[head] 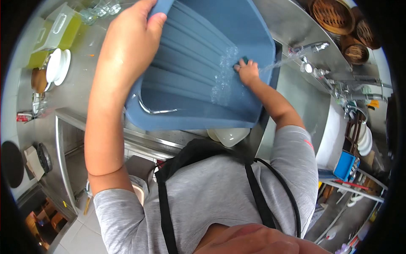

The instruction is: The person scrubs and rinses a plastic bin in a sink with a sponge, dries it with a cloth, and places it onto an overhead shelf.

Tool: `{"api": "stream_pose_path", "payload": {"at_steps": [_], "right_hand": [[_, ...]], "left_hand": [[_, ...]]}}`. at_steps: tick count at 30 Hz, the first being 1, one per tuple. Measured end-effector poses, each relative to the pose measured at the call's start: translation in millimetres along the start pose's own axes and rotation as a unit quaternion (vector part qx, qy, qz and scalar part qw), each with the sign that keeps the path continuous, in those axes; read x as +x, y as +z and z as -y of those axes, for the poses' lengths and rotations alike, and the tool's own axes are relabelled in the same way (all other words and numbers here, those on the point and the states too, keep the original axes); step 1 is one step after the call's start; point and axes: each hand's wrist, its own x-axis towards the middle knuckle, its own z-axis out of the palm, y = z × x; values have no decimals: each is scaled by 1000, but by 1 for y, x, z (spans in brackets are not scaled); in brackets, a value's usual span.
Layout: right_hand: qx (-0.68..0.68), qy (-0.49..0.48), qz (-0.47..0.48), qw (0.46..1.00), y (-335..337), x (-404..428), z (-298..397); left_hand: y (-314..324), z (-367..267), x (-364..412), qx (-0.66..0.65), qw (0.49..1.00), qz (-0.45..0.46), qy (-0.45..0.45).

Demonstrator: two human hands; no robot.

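Note:
A large blue plastic tub (190, 57) with a ribbed bottom is tilted over the sink, its inside facing me. My left hand (139, 28) grips the tub's upper left rim, thumb on the inner side. Deep inside the tub, my right hand (248, 72) presses a dark green scouring pad (245, 59) against the inner surface; the pad is mostly hidden under the fingers. A stream of water (276, 63) runs from the metal faucet (320, 47) into the tub near my right hand. Foamy water (223, 76) lies across the ribs.
A white bowl (230, 136) shows below the tub's near edge. Steel counter (79, 76) extends left, holding stacked white dishes (58, 66), plastic containers with yellow-green contents (60, 28) and glasses (104, 8). The sink basin (295, 92) is at right; bamboo steamers (331, 14) stand beyond the faucet.

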Motion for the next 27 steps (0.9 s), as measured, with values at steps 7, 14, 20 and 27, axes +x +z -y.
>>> {"api": "stream_pose_path", "payload": {"at_steps": [7, 14, 20, 27], "right_hand": [[13, 140, 119, 983, -4, 4, 69], [545, -214, 143, 798, -67, -22, 108], [403, -214, -320, 831, -178, 25, 150], [496, 167, -53, 850, -70, 5, 52]], "left_hand": [[-6, 27, -2, -6, 995, 14, -97], [-2, 32, 11, -5, 994, 28, -105], [-2, 34, 12, -6, 997, 41, -60], [11, 52, 15, -89, 993, 52, -51]]}}
